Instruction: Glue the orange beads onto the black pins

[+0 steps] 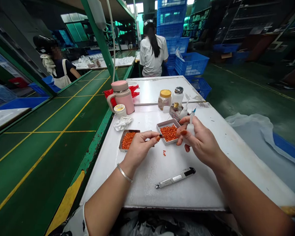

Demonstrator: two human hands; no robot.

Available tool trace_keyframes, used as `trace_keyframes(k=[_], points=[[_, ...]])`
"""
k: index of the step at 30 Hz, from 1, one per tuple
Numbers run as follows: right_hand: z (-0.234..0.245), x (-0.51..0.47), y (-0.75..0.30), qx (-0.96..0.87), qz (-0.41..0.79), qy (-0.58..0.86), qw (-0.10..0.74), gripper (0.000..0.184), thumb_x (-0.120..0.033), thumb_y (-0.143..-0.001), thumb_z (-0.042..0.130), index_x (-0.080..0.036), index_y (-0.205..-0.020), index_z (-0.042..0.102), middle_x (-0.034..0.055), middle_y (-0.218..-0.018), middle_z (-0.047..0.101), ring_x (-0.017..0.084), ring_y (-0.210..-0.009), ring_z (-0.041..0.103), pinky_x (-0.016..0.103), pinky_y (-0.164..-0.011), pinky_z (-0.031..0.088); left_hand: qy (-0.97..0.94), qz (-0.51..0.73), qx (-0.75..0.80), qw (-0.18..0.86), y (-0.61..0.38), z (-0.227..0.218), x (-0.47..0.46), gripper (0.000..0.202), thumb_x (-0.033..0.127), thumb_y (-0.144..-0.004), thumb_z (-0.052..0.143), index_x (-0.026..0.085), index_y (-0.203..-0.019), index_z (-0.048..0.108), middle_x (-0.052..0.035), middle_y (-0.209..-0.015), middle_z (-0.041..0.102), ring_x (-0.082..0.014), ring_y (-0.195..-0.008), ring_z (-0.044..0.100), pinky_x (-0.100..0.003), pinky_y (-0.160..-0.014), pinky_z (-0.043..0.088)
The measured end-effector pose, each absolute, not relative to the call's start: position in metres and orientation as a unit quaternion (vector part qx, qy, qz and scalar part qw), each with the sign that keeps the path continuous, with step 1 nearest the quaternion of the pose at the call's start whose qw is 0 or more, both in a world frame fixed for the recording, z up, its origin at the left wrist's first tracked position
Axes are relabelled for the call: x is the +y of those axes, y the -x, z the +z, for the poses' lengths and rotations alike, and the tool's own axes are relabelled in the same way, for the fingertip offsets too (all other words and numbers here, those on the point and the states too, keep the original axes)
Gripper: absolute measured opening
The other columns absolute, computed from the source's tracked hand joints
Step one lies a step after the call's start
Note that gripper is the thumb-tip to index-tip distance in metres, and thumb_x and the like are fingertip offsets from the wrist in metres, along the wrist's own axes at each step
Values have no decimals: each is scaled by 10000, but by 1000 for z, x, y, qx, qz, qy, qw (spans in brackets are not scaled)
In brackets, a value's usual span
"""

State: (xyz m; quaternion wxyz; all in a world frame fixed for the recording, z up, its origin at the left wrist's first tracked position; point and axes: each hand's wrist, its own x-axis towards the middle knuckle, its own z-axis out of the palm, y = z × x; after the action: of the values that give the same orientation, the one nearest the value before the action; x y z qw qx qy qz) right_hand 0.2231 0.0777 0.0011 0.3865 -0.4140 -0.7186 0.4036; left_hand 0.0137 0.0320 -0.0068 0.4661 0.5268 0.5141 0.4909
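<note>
Pinching hand: left hand (pixel 139 148), thumb and index together on a tiny dark item (pixel 160 135), type unclear, above table middle.
Bottle hand: right hand (pixel 203 141), fingers closed on blue-tipped squeeze bottle (pixel 191 127), beside tray (pixel 169 122) of orange pieces (pixel 169 132).
Roomiest edges: front, beyond cutter (pixel 175 178); right, past right hand.
Left edge: green conveyor (pixel 46 141), yellow lines.
Surface: white tabletop (pixel 147 196), scuffed.
Room: two people, stacked blue crates (pixel 172 19).
Writing: tub lid (pixel 119 107), cutter label; too small to read.
</note>
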Motion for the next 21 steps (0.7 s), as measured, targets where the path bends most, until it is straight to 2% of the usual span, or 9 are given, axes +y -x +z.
trace_keyframes(k=[3, 5, 9, 12, 15, 18, 21], points=[[12, 77, -217, -758, 370, 398, 361, 456, -534, -958, 471, -248, -1312, 480, 13, -805, 696, 151, -538, 613, 299, -559, 507, -516, 502, 500, 482, -12, -5, 30, 193, 334, -821, 707, 175, -888, 794, -33, -776, 686, -123, -715, 506, -233, -654, 415], [14, 78, -213, -774, 357, 387, 352, 450, -513, -966, 465, -256, -1333, 514, 16, -824, 696, 154, -557, 625, 311, -603, 515, -516, 506, 494, 485, -11, -6, 30, 200, 349, -834, 698, 188, -899, 795, -35, -808, 698, -121, -723, 507, -231, -658, 421], [4, 82, -211, -742, 408, 369, 383, 374, -490, -938, 535, -277, -1237, 609, 7, -862, 703, 145, -572, 626, 303, -610, 523, -517, 508, 493, 481, -10, -6, 30, 216, 363, -841, 695, 195, -932, 796, -35, -829, 699, -125, -747, 516, -229, -664, 429], [-5, 82, -214, -681, 463, 364, 436, 318, -471, -879, 642, -273, -1123, 598, -22, -764, 678, 128, -544, 578, 260, -516, 487, -523, 500, 500, 476, -10, -3, 30, 205, 345, -838, 698, 188, -923, 798, -22, -760, 670, -119, -719, 508, -221, -649, 425], [-11, 81, -218, -636, 464, 372, 491, 267, -425, -800, 748, -239, -951, 631, -36, -677, 631, 104, -498, 512, 228, -438, 414, -531, 493, 503, 472, -11, 0, 29, 182, 324, -846, 690, 192, -904, 800, -17, -750, 676, -107, -693, 503, -216, -651, 427], [-13, 81, -224, -598, 436, 378, 556, 260, -383, -740, 809, -219, -906, 694, -6, -745, 659, 109, -520, 526, 237, -426, 381, -524, 496, 497, 482, -11, 2, 28, 167, 313, -857, 675, 200, -861, 799, -22, -786, 699, -101, -687, 504, -210, -651, 430], [-14, 81, -227, -575, 430, 362, 595, 256, -349, -706, 839, -226, -902, 731, 13, -803, 695, 122, -576, 564, 245, -460, 402, -505, 500, 486, 509, -11, 0, 29, 176, 317, -862, 666, 200, -827, 793, -24, -784, 689, -95, -678, 499, -203, -632, 423]])
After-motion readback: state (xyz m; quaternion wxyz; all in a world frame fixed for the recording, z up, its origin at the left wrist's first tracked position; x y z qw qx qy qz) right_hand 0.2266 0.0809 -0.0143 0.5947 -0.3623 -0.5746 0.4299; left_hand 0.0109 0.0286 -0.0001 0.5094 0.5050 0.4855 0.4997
